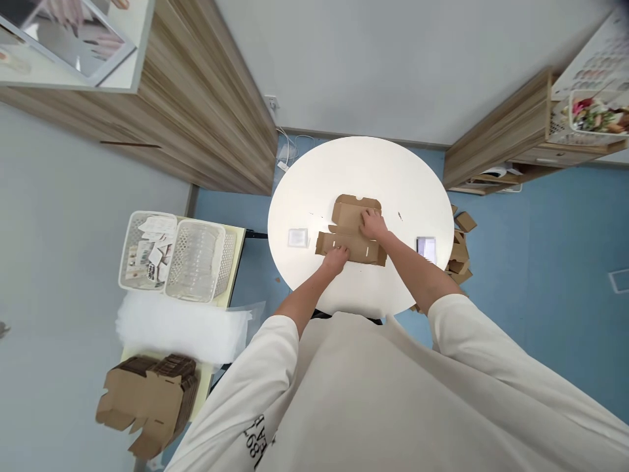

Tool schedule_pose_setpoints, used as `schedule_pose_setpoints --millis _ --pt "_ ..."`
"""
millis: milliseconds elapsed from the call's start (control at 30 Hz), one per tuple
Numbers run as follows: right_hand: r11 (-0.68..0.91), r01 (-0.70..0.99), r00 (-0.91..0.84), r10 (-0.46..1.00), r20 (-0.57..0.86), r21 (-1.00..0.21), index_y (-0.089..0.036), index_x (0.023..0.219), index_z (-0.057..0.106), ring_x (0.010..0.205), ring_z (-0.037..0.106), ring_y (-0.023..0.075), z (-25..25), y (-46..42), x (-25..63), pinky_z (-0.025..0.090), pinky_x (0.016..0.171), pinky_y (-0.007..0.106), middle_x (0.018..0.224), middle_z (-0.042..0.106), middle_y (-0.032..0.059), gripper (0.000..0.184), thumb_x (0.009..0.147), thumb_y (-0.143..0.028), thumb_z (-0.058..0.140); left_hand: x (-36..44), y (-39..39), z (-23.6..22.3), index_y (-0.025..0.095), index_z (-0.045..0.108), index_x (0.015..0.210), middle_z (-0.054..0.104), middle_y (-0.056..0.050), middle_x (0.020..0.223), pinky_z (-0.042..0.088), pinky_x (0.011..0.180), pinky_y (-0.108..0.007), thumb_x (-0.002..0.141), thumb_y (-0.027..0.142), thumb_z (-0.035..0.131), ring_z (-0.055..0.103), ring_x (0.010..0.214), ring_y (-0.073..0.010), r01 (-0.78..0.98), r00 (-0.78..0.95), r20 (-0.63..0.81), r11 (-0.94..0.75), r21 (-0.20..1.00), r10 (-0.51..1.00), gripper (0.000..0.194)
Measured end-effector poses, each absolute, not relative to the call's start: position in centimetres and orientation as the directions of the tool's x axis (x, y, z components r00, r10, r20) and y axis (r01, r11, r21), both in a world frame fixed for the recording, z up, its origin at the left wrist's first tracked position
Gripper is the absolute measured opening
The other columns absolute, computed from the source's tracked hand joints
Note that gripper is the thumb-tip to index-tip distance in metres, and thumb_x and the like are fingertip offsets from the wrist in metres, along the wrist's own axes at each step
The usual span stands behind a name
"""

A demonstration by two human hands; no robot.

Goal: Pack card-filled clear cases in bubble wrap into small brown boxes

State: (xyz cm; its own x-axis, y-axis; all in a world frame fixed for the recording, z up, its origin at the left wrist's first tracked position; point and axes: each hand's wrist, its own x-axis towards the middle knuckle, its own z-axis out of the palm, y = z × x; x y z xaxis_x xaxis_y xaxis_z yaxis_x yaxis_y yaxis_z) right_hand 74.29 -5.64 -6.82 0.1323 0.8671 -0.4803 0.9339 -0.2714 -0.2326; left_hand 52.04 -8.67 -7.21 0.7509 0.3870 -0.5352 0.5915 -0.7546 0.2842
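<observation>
An unfolded cardboard mailer box (350, 214) lies on the round white table (314, 177), its flaps and slots spread out. My left hand (337, 259) is at the box's near edge, fingers curled over the near panel and closed on it. Higher up, my right hand (373, 225) rests on the right side of the far panel, its fingers stretched out on the cardboard. A small clear plastic case (297, 237) lies to the left of the box. On the right side of the table there is a phone (426, 249) with a lit screen.
To the left, a side table carries two white baskets (147, 252), one with papers, a roll of white wrapping film (181, 328) and a stack of flat cardboard boxes (147, 400). Folded cardboard boxes (459, 252) lie on the floor at right. Wooden cabinets (216, 98) flank the table.
</observation>
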Motion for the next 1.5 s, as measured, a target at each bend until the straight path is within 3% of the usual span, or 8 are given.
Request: schedule_pose_setpoints --millis 400,533,600,700,1000,1300,1400,1500 --pt "-0.304 0.94 0.188 0.842 -0.506 -0.157 -0.015 0.141 0.046 0.125 0.041 0.0408 -7.2 -4.7 74.2 0.033 0.105 0.056 0.139 0.045 0.02 0.063 0.089 -0.049 0.054 52.0 -8.9 -7.7 0.015 0.046 0.141 0.052 -0.021 0.136 0.053 0.088 -0.044 0.084 0.006 0.054 0.065 0.105 -0.0309 0.643 0.733 -0.515 -0.699 0.311 0.445 0.058" --pt "-0.293 0.938 0.165 0.849 -0.502 -0.187 -0.016 0.141 0.048 0.125 0.042 0.0408 -6.7 -6.1 73.5 0.033 0.106 0.056 0.14 0.046 0.0198 0.064 0.09 -0.055 0.05 52.1 -9.2 -6.9 0.023 0.034 0.151 0.017 -0.021 0.165 0.056 0.083 -0.042 0.087 0.007 0.055 0.068 0.099 -0.028 0.681 0.709 -0.501 -0.665 0.306 0.497 0.068" --pt "-0.292 0.936 0.16 0.849 -0.503 -0.196 -0.016 0.141 0.049 0.126 0.042 0.0409 -6.4 -6.9 73.2 0.032 0.107 0.055 0.141 0.046 0.0193 0.064 0.091 -0.056 0.049 52.2 -9.3 -6.6 0.024 0.033 0.151 0.001 -0.018 0.169 0.056 0.079 -0.041 0.089 0.008 0.054 0.069 0.097 -0.0264 0.684 0.709 -0.49 -0.662 0.306 0.507 0.067" --pt "-0.289 0.935 0.155 0.852 -0.5 -0.204 -0.018 0.141 0.048 0.129 0.038 0.0414 -6.2 -8.2 72.5 0.031 0.107 0.055 0.145 0.045 0.0186 0.062 0.092 -0.056 0.045 52.1 -9.5 -6.1 0.023 0.036 0.147 -0.008 -0.017 0.17 0.057 0.075 -0.04 0.09 0.007 0.054 0.068 0.094 -0.0247 0.681 0.712 -0.481 -0.671 0.294 0.511 0.061" --pt "-0.183 0.949 0.049 0.891 -0.452 -0.258 -0.017 0.142 0.044 0.139 0.036 0.0374 -4.6 -13.0 69.5 0.031 0.111 0.051 0.155 0.039 0.0181 0.06 0.096 -0.054 0.045 52.2 -8.8 -5.4 0.021 0.047 0.13 -0.008 -0.016 0.17 0.057 0.073 -0.041 0.091 0.009 0.055 0.069 0.093 -0.0254 0.671 0.716 -0.505 -0.675 0.306 0.483 0.042" --pt "-0.116 0.969 -0.006 0.874 -0.486 -0.22 -0.015 0.115 0.065 0.153 0.015 0.0391 -4.6 -15.9 68.1 0.022 0.119 0.053 0.166 0.018 0.0175 0.045 0.089 -0.052 0.066 51.9 -9.0 -5.0 0.019 0.05 0.125 -0.004 -0.014 0.17 0.056 0.079 -0.039 0.087 0.004 0.056 0.067 0.099 -0.0254 0.667 0.719 -0.498 -0.683 0.297 0.485 0.041" --pt "-0.126 0.965 0.0 0.875 -0.484 -0.228 -0.015 0.114 0.066 0.154 0.013 0.0378 -4.6 -16.0 68.1 0.021 0.121 0.052 0.167 0.018 0.0155 0.044 0.088 -0.05 0.068 51.1 -8.9 -4.6 0.019 0.049 0.13 0.0 -0.014 0.17 0.053 0.091 -0.044 0.084 0.003 0.056 0.062 0.114 -0.0307 0.659 0.737 -0.445 -0.685 0.309 0.509 0.049" --pt "-0.122 0.966 -0.003 0.877 -0.481 -0.228 -0.015 0.115 0.067 0.154 0.012 0.0364 -4.6 -16.1 68.0 0.019 0.122 0.051 0.168 0.016 0.0141 0.044 0.087 -0.048 0.069 49.2 -8.4 -4.1 0.021 0.044 0.14 0.014 -0.013 0.169 0.037 0.11 -0.05 0.082 0.003 0.055 0.041 0.14 -0.035 0.672 0.74 -0.322 -0.673 0.31 0.591 0.062"
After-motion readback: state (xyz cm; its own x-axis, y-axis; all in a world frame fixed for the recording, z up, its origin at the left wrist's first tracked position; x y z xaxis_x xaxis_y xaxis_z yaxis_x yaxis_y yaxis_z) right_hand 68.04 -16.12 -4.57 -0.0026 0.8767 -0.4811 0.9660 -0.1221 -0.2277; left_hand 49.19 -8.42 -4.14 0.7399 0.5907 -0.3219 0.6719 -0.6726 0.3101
